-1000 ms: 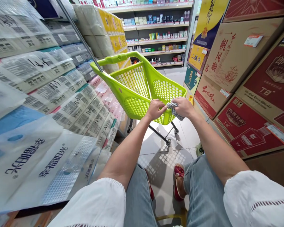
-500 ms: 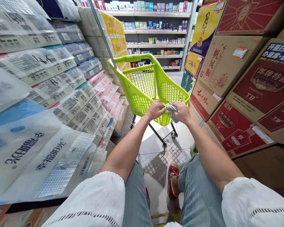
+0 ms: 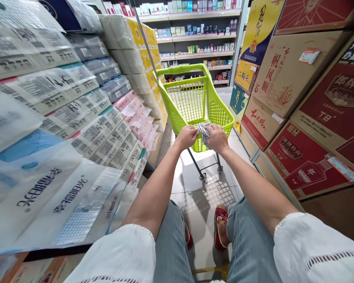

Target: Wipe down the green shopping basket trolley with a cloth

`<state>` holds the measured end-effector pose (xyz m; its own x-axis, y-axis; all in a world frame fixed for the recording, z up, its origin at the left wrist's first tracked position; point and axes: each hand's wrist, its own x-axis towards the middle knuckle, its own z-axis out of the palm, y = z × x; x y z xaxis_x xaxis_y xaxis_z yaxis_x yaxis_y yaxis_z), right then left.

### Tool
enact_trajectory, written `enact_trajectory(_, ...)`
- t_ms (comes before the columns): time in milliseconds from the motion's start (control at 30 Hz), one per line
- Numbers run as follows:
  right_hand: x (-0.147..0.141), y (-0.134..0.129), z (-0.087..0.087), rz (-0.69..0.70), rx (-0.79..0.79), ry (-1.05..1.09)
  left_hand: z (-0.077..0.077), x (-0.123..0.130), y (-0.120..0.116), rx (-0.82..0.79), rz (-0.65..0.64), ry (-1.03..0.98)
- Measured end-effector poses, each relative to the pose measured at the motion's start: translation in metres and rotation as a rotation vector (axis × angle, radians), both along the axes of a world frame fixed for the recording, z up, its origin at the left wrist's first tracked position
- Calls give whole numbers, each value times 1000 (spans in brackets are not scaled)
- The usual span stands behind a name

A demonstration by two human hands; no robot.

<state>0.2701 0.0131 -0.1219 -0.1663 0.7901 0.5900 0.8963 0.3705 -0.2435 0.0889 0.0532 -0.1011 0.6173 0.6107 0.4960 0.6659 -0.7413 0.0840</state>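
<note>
A bundled grey-and-white striped rope is between my hands, in front of the near end of a lime-green shopping cart. My left hand is closed at the rope's left side, with the fingertips pinched together. My right hand wraps round the right part of the bundle. Part of the rope hangs below the right fingers, and the palms hide the rest. I cannot tell whether the rope is tied to the cart. A thin metal pole rises from the cart's left side.
Plastic-wrapped paper packs are stacked on the left, with tissue bundles behind. Cardboard cartons form a wall on the right. Shelves of small products stand at the back. Tiled floor shows between my legs and the cart.
The cart appears turned and shifted slightly in view, its far handle now further right. Both hands sit a little further left in view, and the left fingers look more tightly closed.
</note>
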Motion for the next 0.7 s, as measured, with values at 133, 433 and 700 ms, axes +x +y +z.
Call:
enact_trajectory(133,36,14,-9,-72,51,73,-3,-4,1,-53,-2,-59)
enact_trajectory(433,3,12,-18,-168,55,191,-9,-1,6,-95,22,-156)
enact_trajectory(700,-37,4,-16,5,31,-4,-9,-18,13,-116,13,-161)
